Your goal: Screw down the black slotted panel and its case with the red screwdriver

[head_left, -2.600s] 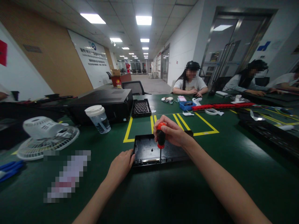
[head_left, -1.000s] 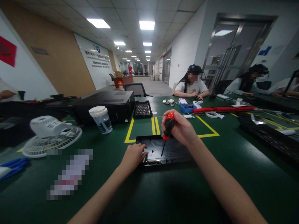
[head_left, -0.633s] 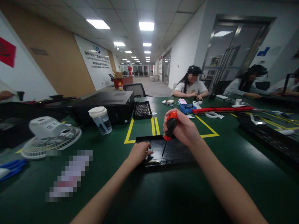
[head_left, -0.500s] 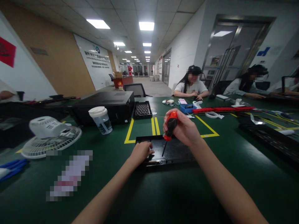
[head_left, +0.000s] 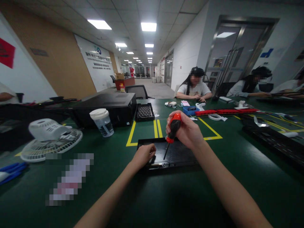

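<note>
Near the tabletop's point(head_left: 166, 196) front edge, left hand point(head_left: 142, 155) rests curled, empty, on black plastic tray point(head_left: 177, 154); right hand point(head_left: 186, 131) grips red-handled screwdriver point(head_left: 172, 129), tip in tray. Beyond: lidded cup point(head_left: 101, 122), black case point(head_left: 106, 107).

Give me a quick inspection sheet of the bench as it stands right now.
Surface: green table, yellow tape lines.
Job's things: black tray near the front edge; red-handled screwdriver, tip down in the tray.
Clutter: white fan, lidded cup, black case, blue bin.
Hands: left hand rests on the tray's left end; right hand grips the screwdriver.
Cables: nothing seen near the tray.
Surroundings: people seated across the table.
</note>
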The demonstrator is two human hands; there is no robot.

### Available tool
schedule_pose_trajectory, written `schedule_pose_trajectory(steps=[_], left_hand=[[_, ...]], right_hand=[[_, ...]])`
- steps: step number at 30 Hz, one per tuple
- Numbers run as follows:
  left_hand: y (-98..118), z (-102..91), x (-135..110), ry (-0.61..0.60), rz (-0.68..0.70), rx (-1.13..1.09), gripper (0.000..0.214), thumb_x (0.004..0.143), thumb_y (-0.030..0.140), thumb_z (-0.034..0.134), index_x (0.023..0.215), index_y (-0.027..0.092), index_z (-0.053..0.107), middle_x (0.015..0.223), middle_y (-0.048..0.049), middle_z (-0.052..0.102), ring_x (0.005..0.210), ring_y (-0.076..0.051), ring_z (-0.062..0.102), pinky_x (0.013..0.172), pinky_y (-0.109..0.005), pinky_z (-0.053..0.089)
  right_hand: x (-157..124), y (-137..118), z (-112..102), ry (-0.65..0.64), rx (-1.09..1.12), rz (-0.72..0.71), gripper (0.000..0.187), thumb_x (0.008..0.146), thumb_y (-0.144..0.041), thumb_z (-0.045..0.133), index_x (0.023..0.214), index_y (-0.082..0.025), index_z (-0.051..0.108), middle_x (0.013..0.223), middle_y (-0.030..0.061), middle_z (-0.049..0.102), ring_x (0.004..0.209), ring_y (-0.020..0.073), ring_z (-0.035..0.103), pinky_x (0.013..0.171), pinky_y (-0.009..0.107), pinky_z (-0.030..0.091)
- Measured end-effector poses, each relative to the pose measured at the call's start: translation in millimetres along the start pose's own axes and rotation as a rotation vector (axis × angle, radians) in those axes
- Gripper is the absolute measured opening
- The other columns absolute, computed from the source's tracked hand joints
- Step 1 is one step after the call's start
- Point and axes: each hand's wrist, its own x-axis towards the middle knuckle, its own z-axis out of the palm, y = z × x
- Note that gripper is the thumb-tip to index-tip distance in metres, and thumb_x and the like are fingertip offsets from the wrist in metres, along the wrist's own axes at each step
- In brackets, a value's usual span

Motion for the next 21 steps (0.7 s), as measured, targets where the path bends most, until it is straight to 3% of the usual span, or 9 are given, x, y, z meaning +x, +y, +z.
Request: schedule_pose_trajectory(steps=[7,14,21], left_hand=[[6,3.5,-13,0.042,0.031,-0.498,0.013,0.073,0.025,0.058,0.082,0.016,0.060,0.079,-0.0016,0.066,0.072,-0.013,0.061,0.069,-0.024,0.047],[16,-6.0,-30,0.076,-0.020,-0.713,0.023,0.076,0.035,0.057,0.086,0.015,0.064,0.085,-0.0051,0.067,0.081,-0.017,0.062,0.074,-0.027,0.048],[18,-9.7,-48,0.108,-0.103,-0.943,0.023,0.072,0.030,0.063,0.090,0.017,0.063,0.082,-0.0028,0.064,0.078,-0.016,0.060,0.071,-0.026,0.046]], right_hand=[[3,1,0,0.132,0.115,-0.045,0.028,0.088,-0.038,0.034,0.085,-0.019,0.054,0.074,0.0017,0.051,0.061,0.0128,0.052,0.062,0.031,0.047],[4,-2,-4,0.206,0.163,-0.104,0.027,0.082,-0.045,0.047,0.078,-0.019,0.054,0.065,-0.0020,0.048,0.053,0.0101,0.048,0.055,0.027,0.043],[2,-9,1,0.276,0.216,-0.137,0.031,0.078,-0.048,0.053,0.068,-0.019,0.051,0.053,-0.0062,0.041,0.041,0.0068,0.040,0.045,0.022,0.035]])
